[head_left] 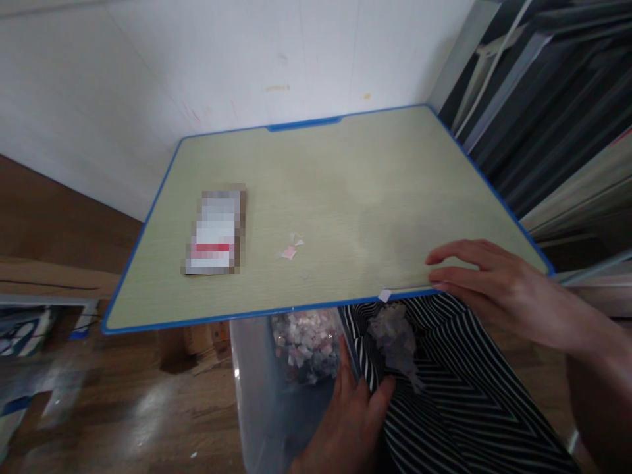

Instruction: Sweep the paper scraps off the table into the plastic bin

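My left hand (345,415) grips the right rim of a translucent plastic bin (254,401), its thumb toward my lap and a finger along the rim. Inside the bin lies a heap of small pale paper scraps (309,342). Over the right front edge of a small pale-green table (336,178) with a blue border, my right hand (484,280) hovers or rests, fingers loosely bent and apart, holding nothing visible. A white paper scrap (385,295) sits on the front edge left of that hand. More greyish scraps (394,332) are heaped on my striped clothing.
A blurred phone-like rectangle (214,230) lies on the table's left side. Several tiny paper bits (290,251) are near the middle. A white wall (296,59) stands behind; dark flat panels (557,92) lean at the right. Cardboard (202,342) is on the wooden floor.
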